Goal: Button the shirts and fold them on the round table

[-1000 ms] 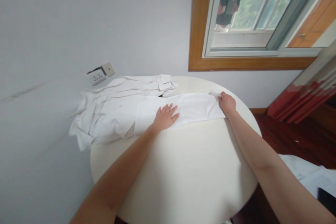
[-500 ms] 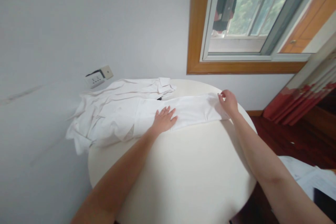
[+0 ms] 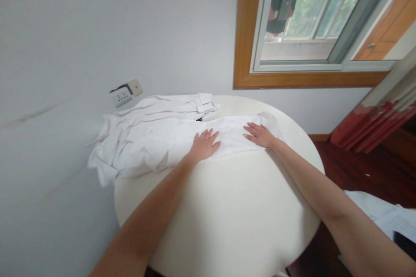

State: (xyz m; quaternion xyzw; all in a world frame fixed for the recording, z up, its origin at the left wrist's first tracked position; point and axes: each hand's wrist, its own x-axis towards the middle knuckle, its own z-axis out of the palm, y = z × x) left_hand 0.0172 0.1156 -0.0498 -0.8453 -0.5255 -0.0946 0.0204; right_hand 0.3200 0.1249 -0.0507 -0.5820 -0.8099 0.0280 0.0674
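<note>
A white garment, which looks like a long-sleeved shirt [image 3: 156,138], lies across the far side of a round white table [image 3: 240,199]. Its bunched, wrinkled part is at the left, and one end hangs over the table's left edge. A long flat strip of it, apparently a sleeve [image 3: 230,132], stretches to the right. My left hand [image 3: 204,145] lies flat on the start of this strip with fingers spread. Farther right, my right hand [image 3: 260,135] rests flat on the strip near its end, fingers extended. Neither hand grips the cloth.
Behind the table stands a pale wall with a power socket [image 3: 121,96]. A wood-framed window [image 3: 302,80] is at the upper right, beside a red and beige curtain [image 3: 360,125]. White items [image 3: 377,212] lie at the lower right, above a dark red floor [image 3: 344,164].
My right hand has left the far right end of the strip, moved left and flattened onto the cloth. My left hand stays in place. The view has shifted slightly.
</note>
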